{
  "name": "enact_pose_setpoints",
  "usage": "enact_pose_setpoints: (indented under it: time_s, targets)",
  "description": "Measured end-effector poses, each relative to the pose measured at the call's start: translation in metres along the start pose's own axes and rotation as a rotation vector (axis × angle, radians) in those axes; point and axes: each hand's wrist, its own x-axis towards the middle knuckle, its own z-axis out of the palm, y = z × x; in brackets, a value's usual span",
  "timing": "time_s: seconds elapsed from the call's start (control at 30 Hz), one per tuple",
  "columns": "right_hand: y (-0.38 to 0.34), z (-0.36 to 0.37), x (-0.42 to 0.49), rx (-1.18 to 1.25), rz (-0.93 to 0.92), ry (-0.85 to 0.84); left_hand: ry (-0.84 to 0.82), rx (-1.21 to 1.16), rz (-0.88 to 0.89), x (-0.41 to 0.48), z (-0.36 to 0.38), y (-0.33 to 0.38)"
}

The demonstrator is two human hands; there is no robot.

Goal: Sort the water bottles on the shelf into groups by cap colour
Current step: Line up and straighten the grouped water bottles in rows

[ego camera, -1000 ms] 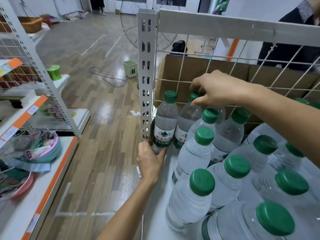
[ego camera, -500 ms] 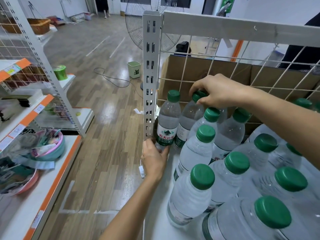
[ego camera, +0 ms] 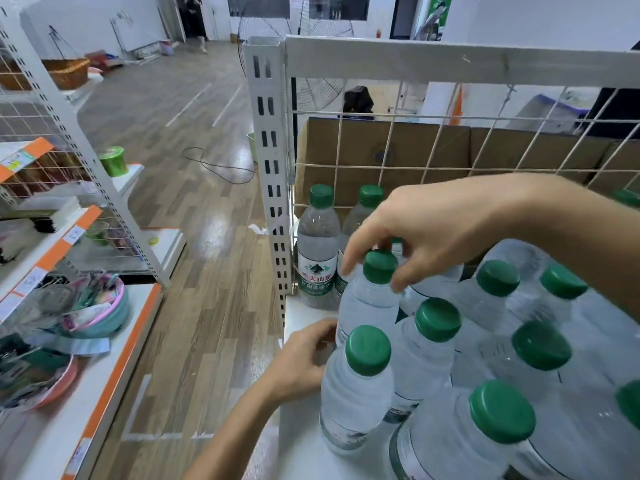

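**Observer:** Where did the water bottles point(ego camera: 436, 358) stand?

**Recorder:** They were all upright on the white shelf point(ego camera: 304, 315), packed close toward its left end. Every cap in sight was green. A labelled pair point(ego camera: 318, 244) stood in the back corner, against the wire grid point(ego camera: 433, 168) and just beside the slotted post point(ego camera: 270, 168).

**Observer:** And the right hand?

**Recorder:** The right hand point(ego camera: 429, 230) reached in from the right. Its fingers and thumb were curled round the cap point(ego camera: 379, 266) of one bottle point(ego camera: 369, 306), just in front of the corner pair. That bottle was upright, with its base hidden by a nearer one.

**Observer:** The left hand?

**Recorder:** The left hand point(ego camera: 301, 362) was low at the shelf's front-left edge, beside the lower part of that same bottle. Its fingertips were hidden behind the bottles, so it could not be told whether it gripped anything.

**Observer:** What else was noted?

**Recorder:** A cardboard box point(ego camera: 381, 150) sat behind the grid. A second rack point(ego camera: 114, 358) stood across the wood-floored aisle.
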Motion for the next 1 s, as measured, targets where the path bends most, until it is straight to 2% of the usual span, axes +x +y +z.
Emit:
enact_pose_setpoints:
  time_s: [0.13, 0.23, 0.47, 0.67, 1.0]
  targets:
    - [0.001, 0.009, 0.018, -0.111, -0.026, 0.153, 0.017, -0.021, 0.056, -0.008, 0.001, 0.003]
    - [0.0, 0.011, 0.028, -0.101, -0.003, 0.229, 0.093, -0.025, 0.097, -0.014, 0.001, 0.0]
    - [-0.006, 0.017, 0.059, -0.057, 0.135, 0.36, 0.521, 0.172, -0.012, -0.011, -0.004, -0.031]
    - [-0.009, 0.007, 0.063, -0.053, 0.064, 0.301, 0.533, 0.165, -0.021, -0.01, -0.003, -0.029]
    - [-0.002, 0.014, 0.063, -0.025, 0.041, 0.383, 0.539, 0.175, 0.029, 0.002, 0.0, -0.028]
